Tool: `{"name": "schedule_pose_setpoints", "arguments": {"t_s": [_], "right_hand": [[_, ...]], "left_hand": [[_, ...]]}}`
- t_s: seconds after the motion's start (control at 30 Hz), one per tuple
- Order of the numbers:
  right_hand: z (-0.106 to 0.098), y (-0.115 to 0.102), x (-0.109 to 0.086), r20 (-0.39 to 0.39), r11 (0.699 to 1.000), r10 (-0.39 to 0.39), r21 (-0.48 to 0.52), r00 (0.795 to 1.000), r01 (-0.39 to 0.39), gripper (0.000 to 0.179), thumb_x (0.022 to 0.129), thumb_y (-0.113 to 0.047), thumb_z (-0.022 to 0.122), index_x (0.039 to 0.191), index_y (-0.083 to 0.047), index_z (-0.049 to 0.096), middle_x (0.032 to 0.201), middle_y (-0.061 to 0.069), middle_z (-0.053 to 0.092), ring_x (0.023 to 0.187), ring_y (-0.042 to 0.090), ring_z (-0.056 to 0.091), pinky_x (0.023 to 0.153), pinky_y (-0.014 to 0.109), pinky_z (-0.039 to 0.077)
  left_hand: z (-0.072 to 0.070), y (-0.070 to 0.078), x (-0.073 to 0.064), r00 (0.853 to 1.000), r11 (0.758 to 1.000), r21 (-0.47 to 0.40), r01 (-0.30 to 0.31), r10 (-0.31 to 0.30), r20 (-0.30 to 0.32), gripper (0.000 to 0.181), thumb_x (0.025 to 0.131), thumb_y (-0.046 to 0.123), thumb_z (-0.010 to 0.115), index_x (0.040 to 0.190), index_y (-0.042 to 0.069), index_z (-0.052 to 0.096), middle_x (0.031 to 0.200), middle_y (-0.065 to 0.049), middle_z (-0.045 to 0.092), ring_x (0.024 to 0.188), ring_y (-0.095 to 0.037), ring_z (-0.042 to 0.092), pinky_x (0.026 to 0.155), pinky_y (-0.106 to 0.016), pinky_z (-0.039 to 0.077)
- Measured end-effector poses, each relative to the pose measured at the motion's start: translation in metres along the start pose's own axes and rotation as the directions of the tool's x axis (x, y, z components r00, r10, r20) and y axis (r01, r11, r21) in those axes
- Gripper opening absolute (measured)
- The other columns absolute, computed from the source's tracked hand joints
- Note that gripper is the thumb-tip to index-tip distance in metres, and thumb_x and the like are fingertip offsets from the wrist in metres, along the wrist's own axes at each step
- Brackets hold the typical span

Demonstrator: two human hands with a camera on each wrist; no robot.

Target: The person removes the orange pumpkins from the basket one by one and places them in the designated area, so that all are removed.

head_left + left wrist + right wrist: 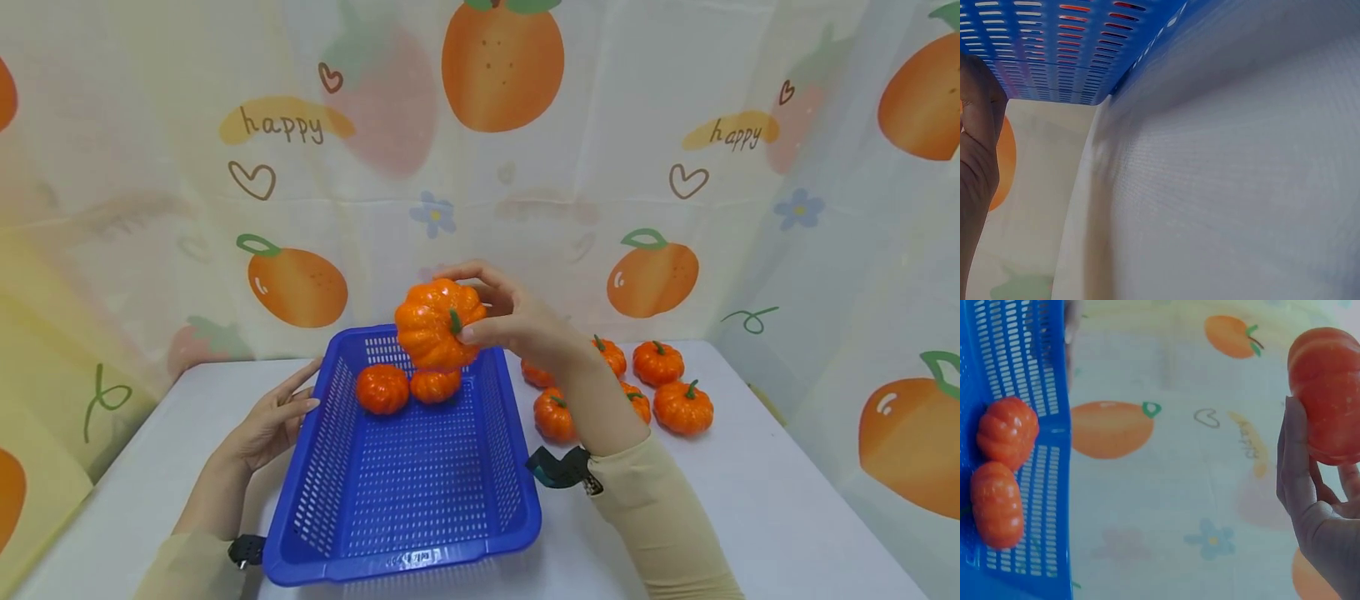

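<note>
My right hand point(517, 321) grips a shiny orange toy pumpkin point(431, 325) with a green stem, holding it above the far part of a blue plastic basket point(405, 567). In the right wrist view the fingers wrap round the same pumpkin point(1329, 394). Two more pumpkins lie inside the basket near its far end, a redder one point(382, 390) and a smaller-looking one point(435, 387) partly covered by the held one. Beside the basket's left wall, my left hand point(273, 421) rests with fairly straight fingers against its outer side.
Several more orange pumpkins point(684, 408) stand on the white table point(750, 500) right of the basket, some partly hidden by my right forearm. A fruit-printed curtain point(525, 192) hangs behind the table and along both sides.
</note>
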State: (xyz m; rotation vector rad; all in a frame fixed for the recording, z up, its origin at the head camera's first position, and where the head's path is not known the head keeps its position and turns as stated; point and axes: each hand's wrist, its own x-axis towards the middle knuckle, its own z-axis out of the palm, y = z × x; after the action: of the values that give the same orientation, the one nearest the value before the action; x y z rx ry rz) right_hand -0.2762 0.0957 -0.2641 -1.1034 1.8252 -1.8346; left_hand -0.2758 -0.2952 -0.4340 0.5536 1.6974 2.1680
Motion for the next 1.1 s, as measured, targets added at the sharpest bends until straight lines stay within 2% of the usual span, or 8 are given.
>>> {"name": "schedule_pose_setpoints", "arguments": {"t_s": [0.17, 0.47, 0.73, 0.83, 1.0, 1.1], "right_hand": [[-0.016, -0.002, -0.014, -0.037, 0.999, 0.045, 0.032, 0.998, -0.043, 0.058, 0.085, -0.005, 0.057, 0.139, -0.024, 0.051, 0.129, 0.004, 0.057, 0.108, 0.019, 0.063, 0.093, 0.035, 0.057], [-0.052, 0.006, -0.041, -0.103, 0.996, 0.075, -0.039, 0.992, -0.079, 0.058, 0.087, -0.002, 0.056, 0.141, -0.022, 0.05, 0.127, 0.003, 0.061, 0.108, 0.019, 0.064, 0.096, 0.035, 0.056], [-0.076, 0.03, -0.063, -0.068, 0.989, 0.103, -0.1, 0.992, -0.109, 0.05, 0.085, -0.001, 0.059, 0.132, -0.016, 0.052, 0.122, 0.0, 0.065, 0.109, 0.017, 0.063, 0.092, 0.03, 0.056], [-0.084, 0.037, -0.071, -0.066, 0.983, 0.143, -0.104, 0.988, -0.149, 0.047, 0.086, -0.002, 0.06, 0.131, -0.016, 0.052, 0.122, -0.001, 0.065, 0.105, 0.015, 0.064, 0.087, 0.028, 0.057], [-0.096, 0.049, -0.084, -0.006, 0.971, 0.221, -0.089, 0.975, -0.221, 0.045, 0.089, -0.003, 0.059, 0.131, -0.016, 0.05, 0.117, 0.001, 0.066, 0.094, 0.015, 0.066, 0.077, 0.026, 0.058], [-0.104, 0.057, -0.092, 0.024, 0.957, 0.272, -0.111, 0.962, -0.268, 0.045, 0.091, -0.006, 0.059, 0.134, -0.016, 0.05, 0.122, 0.003, 0.065, 0.096, 0.017, 0.066, 0.081, 0.029, 0.057]], "left_hand": [[-0.002, -0.001, 0.0, 1.0, 1.0, 0.019, 0.003, -0.002, -0.01, 0.071, 0.103, -0.001, 0.036, 0.16, 0.014, -0.003, 0.128, 0.005, 0.066, 0.102, -0.009, 0.072, 0.087, -0.025, 0.06], [-0.002, -0.002, 0.0, 0.999, 0.999, 0.037, 0.019, -0.018, -0.034, 0.07, 0.103, 0.001, 0.037, 0.16, 0.016, -0.001, 0.127, 0.006, 0.065, 0.102, -0.009, 0.071, 0.087, -0.026, 0.06], [-0.001, -0.001, 0.0, 0.999, 0.999, 0.024, 0.021, -0.021, -0.034, 0.07, 0.103, 0.0, 0.037, 0.16, 0.015, 0.0, 0.127, 0.006, 0.065, 0.102, -0.009, 0.071, 0.086, -0.024, 0.06], [0.0, 0.0, 0.001, 0.999, 1.0, 0.017, 0.02, -0.019, -0.034, 0.07, 0.103, -0.001, 0.037, 0.16, 0.014, -0.001, 0.125, 0.006, 0.066, 0.1, -0.008, 0.072, 0.085, -0.024, 0.06], [0.0, 0.0, 0.002, 1.0, 1.0, 0.002, -0.002, 0.002, -0.009, 0.071, 0.102, -0.001, 0.037, 0.16, 0.012, -0.003, 0.125, 0.005, 0.067, 0.1, -0.009, 0.072, 0.086, -0.023, 0.06], [0.001, -0.001, 0.002, 1.0, 1.0, -0.014, -0.016, 0.016, 0.01, 0.071, 0.102, -0.002, 0.037, 0.16, 0.011, -0.003, 0.126, 0.004, 0.067, 0.101, -0.009, 0.072, 0.086, -0.023, 0.06]]}}
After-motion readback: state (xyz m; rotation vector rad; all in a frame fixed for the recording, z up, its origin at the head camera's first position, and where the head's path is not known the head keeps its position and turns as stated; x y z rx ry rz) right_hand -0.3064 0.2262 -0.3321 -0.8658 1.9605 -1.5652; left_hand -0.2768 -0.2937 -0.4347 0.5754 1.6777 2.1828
